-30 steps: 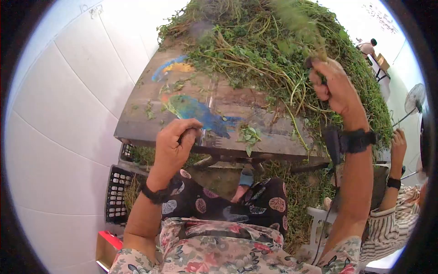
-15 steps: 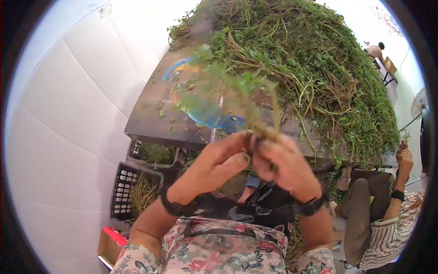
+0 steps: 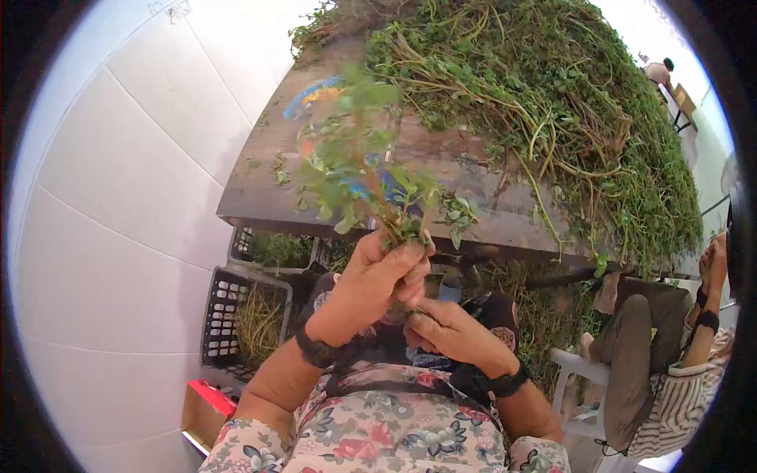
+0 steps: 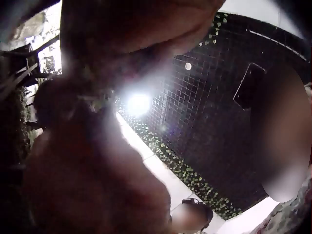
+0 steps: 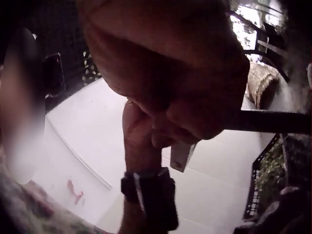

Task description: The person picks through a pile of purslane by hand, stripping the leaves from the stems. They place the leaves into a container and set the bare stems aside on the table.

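Observation:
In the head view my left hand [image 3: 374, 276] grips a bunch of leafy green stems [image 3: 371, 177], its leaves pointing up and away over the table edge. Just below it, my right hand [image 3: 456, 337] has its thumb and fingers curled at the bunch's lower end, close against the left hand's fingers. The stem ends are mostly hidden between the hands. Both wrist views are dark: the left hand [image 4: 97, 180] and the right hand [image 5: 170, 68] fill much of them.
A large heap of greens [image 3: 512, 102] covers much of the wooden table [image 3: 272, 185]. Black crates [image 3: 225, 315] with cut stems stand at the lower left, near a red-edged box [image 3: 209, 406]. Another person in a striped top [image 3: 682, 402] sits at the right, by a white plastic chair [image 3: 579, 370].
My right hand came back from the heap with greens and met the left hand. The bunch is now in the left hand, and the right hand has shifted down to its lower end.

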`<move>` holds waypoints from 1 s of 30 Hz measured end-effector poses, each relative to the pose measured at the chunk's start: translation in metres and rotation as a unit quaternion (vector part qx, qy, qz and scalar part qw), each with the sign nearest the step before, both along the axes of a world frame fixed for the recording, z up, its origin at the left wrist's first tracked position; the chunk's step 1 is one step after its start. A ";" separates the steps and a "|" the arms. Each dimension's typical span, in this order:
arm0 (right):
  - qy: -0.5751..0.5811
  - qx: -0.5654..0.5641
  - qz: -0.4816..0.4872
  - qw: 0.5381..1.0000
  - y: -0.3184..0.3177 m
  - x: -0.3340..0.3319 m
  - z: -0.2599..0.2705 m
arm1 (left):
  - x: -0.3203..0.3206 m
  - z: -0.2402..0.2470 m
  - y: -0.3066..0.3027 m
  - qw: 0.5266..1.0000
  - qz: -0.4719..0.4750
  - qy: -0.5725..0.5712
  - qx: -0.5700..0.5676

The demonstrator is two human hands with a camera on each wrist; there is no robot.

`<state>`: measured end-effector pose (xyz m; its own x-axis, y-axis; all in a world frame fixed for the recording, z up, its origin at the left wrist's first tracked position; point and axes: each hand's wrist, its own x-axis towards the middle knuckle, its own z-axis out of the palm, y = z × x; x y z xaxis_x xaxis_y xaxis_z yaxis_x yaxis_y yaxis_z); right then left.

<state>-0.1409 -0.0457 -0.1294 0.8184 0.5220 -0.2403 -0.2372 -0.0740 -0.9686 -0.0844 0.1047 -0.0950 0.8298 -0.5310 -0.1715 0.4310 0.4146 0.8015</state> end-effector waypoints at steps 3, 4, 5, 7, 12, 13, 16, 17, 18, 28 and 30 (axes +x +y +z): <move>-0.122 -0.112 -0.033 0.986 -0.007 -0.005 -0.020 | 0.000 -0.002 0.009 0.998 -0.017 -0.030 0.058; -0.099 -0.089 -0.094 0.987 -0.011 -0.007 -0.021 | -0.002 0.001 0.010 0.995 -0.028 -0.043 0.090; -0.076 -0.067 -0.157 0.982 -0.016 -0.007 -0.017 | -0.003 0.001 0.011 0.990 -0.042 -0.058 0.120; -0.076 -0.035 -0.294 0.952 -0.026 -0.008 0.001 | -0.008 -0.009 0.011 0.972 -0.039 -0.123 0.196; -0.479 -0.268 -0.287 0.785 -0.029 -0.005 0.023 | -0.023 -0.021 0.002 0.899 -0.130 -0.275 0.316; -0.507 -0.310 -0.239 0.768 -0.028 -0.006 0.022 | -0.026 -0.019 0.001 0.895 -0.148 -0.265 0.327; -0.355 -0.284 -0.174 0.874 -0.020 -0.016 -0.005 | -0.037 -0.028 0.003 0.925 -0.130 -0.189 0.304; -0.328 -0.296 -0.146 0.885 -0.021 -0.017 -0.008 | -0.044 -0.031 0.005 0.940 -0.109 -0.151 0.287; -0.301 -0.306 -0.117 0.896 -0.021 -0.018 -0.011 | -0.047 -0.033 0.007 0.952 -0.085 -0.112 0.272; -0.312 -0.305 -0.064 0.898 -0.006 -0.026 -0.040 | -0.044 -0.048 0.022 0.877 -0.218 -0.162 0.397; -0.345 -0.345 -0.034 0.872 -0.005 -0.022 -0.045 | -0.042 -0.044 0.023 0.858 -0.214 -0.183 0.429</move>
<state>-0.1627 -0.0503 -0.1748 0.9160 0.3920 0.0847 0.3583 -0.7049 -0.6122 -0.1262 0.1278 -0.1393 0.6724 -0.6091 -0.4206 0.0507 -0.5290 0.8471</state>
